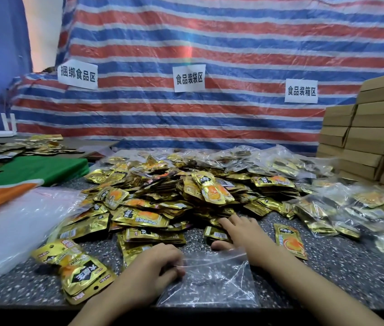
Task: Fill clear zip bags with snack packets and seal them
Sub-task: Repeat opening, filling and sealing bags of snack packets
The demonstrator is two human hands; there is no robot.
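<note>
From the head view, the clear zip bag (pixel 210 281) is lying flat and seemingly empty at the near edge of the speckled tabletop (pixel 341 278). The left hand (pixel 153 262) is sitting at the bag's left corner, its fingers (pixel 173 258) curling in and pinching the mouth strip. The right hand (pixel 242 231) is reaching just beyond the bag's mouth. Its fingers (pixel 226 223) are spreading wide over a gold packet (pixel 215 234) at the near fringe of the pile of snack packets (pixel 153 203), not closing on it yet. A loose stack of packets (pixel 78 274) is lying left of the bag, and filled bags (pixel 323 208) are lying beyond it to the right.

The mouth is looking barely parted and is being held at one corner only, so a packet pushed in could be catching the lip and shoving the bag toward the edge. The foil is looking slick, so a flat drag may be pulling along several packets, or none.
</note>
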